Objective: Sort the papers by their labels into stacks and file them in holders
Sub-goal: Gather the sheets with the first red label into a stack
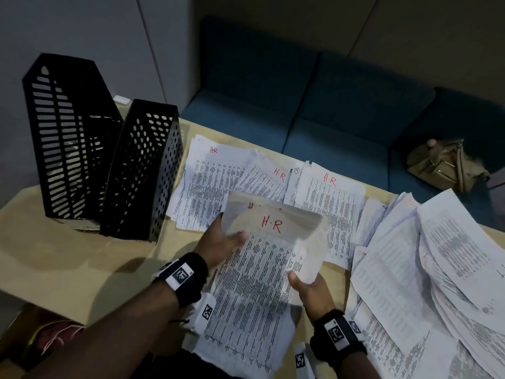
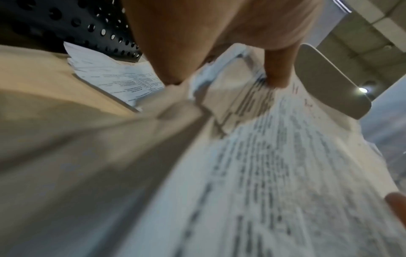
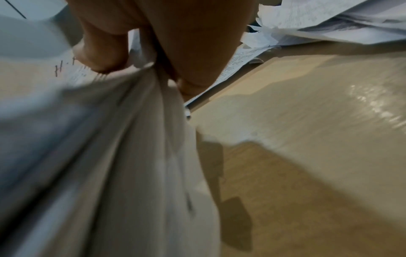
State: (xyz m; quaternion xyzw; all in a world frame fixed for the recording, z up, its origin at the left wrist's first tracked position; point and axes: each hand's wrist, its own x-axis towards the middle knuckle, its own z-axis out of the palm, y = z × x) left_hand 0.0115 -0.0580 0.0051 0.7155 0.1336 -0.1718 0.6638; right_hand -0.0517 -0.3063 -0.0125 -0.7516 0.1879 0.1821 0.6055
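Both hands hold a stack of printed papers [image 1: 262, 269] marked "H.R" in red, lifted above the table. My left hand [image 1: 218, 242] grips its left edge, thumb on top; the wrist view shows that thumb [image 2: 279, 69] pressed on the sheets [image 2: 263, 173]. My right hand [image 1: 308, 288] pinches the right edge, and in the wrist view the fingers [image 3: 105, 52] clamp the bunched paper [image 3: 131, 156]. More "HR" sheets [image 1: 218, 181] lie spread on the table behind. Two black perforated file holders [image 1: 142, 170] [image 1: 68, 138] stand at the left.
A loose heap of other papers [image 1: 426, 269] covers the right side of the tan table [image 1: 68, 263]. A blue sofa [image 1: 314, 110] runs behind the table, with a tan bag [image 1: 445, 165] on it. Bare tabletop lies in front of the holders.
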